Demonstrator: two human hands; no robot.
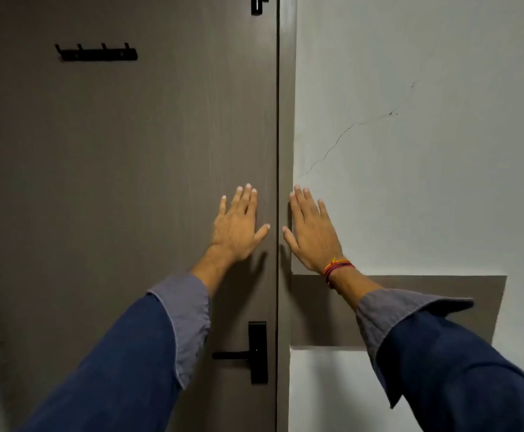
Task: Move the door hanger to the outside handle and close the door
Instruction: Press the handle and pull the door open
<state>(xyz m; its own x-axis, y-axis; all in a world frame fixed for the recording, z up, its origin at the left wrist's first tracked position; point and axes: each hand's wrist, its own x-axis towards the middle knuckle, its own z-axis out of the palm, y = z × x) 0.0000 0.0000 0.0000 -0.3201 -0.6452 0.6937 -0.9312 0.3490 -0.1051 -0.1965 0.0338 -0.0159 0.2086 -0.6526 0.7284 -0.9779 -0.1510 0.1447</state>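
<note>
The grey-brown wood-grain door [123, 182] is sitting flush in its matching frame [286, 120], a thin dark seam between them, so it is looking shut. I am seeing no door hanger on this side; the one black lever handle [239, 355] with its tall black plate is hanging bare, low beside the door's right edge. I am pressing my left hand [237, 229] flat on the door above that handle, fingers spread wide and holding nothing. My right hand [312, 232] is lying flat too, spread and empty, just across the seam, on the frame and the white plastered wall [426, 151]. One red-and-orange thread band [337, 269] is circling that wrist. One black rack with four hooks [97, 53] is sitting high on the door, and one black latch [259, 4] at its top right corner. One thin crack [348, 132] is running across the wall.
</note>
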